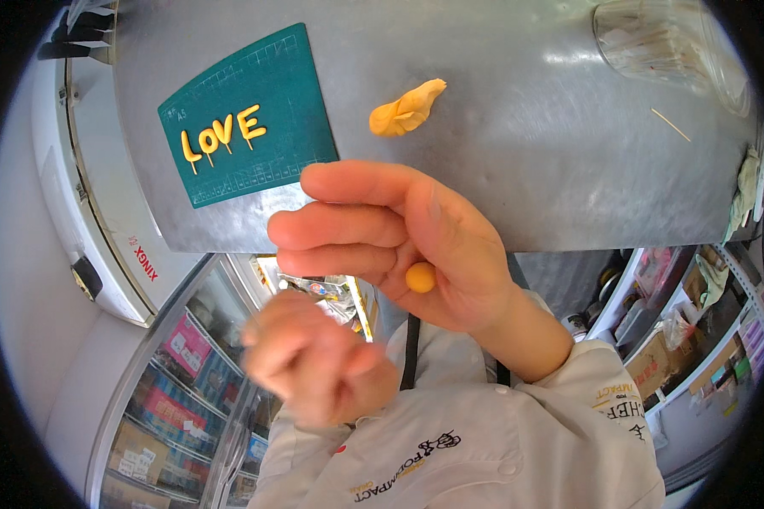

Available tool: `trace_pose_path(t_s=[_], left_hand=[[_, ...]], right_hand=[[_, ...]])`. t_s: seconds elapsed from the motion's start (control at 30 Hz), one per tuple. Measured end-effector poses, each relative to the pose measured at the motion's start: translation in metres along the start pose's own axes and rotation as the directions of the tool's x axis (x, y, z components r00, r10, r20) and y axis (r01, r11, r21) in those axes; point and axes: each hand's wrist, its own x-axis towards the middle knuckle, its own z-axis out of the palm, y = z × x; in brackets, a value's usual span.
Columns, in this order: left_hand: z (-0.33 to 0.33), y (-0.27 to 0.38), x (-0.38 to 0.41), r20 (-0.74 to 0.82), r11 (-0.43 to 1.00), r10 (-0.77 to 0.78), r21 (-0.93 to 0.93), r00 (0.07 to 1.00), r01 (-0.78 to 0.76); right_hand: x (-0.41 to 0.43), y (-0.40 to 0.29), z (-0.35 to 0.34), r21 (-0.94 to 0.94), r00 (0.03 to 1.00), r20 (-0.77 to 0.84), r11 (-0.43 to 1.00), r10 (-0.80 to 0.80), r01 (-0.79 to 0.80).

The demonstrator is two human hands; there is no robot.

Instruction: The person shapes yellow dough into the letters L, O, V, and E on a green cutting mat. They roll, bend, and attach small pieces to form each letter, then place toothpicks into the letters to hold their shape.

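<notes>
My right hand (395, 235) is cupped, palm up, above the near edge of the metal table, fingers pointing left. A small smooth ball of yellow dough (421, 278) rests in its palm, below the thumb. My left hand (321, 362), blurred, is bent with curled fingers just below and left of it; whether it holds anything is not visible. Beyond the hands, a twisted lump of yellow dough (407, 109) lies on the table. On a green cutting mat (280, 76) to the left, yellow dough letters (224, 132) spell LOVE, each with a thin stick beneath it.
A see-through tub of thin sticks (649, 44) stands at the far right, with one loose wooden stick (671, 125) nearby. A white appliance (95, 210) borders the table's left side. Below are a glass-door cabinet (178, 382) and stocked shelves (668, 324).
</notes>
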Motion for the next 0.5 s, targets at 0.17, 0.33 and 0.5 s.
trace_pose_path(t_s=[0.17, 0.33, 0.5], left_hand=[[0.035, -0.012, 0.050, -0.215, 0.897, 0.024, 0.435, 0.976, 0.074], [0.041, -0.011, 0.026, -0.374, 0.903, -0.179, 0.304, 0.910, 0.303], [0.045, -0.020, 0.026, -0.375, 0.915, -0.165, 0.287, 0.912, 0.283]], right_hand=[[-0.004, 0.000, 0.011, -0.023, 0.998, -0.049, 0.999, 0.045, -0.046], [0.001, -0.002, 0.020, -0.012, 0.983, -0.172, 0.998, 0.063, -0.066], [-0.001, 0.011, 0.017, -0.129, 0.995, -0.080, 0.991, -0.054, 0.043]])
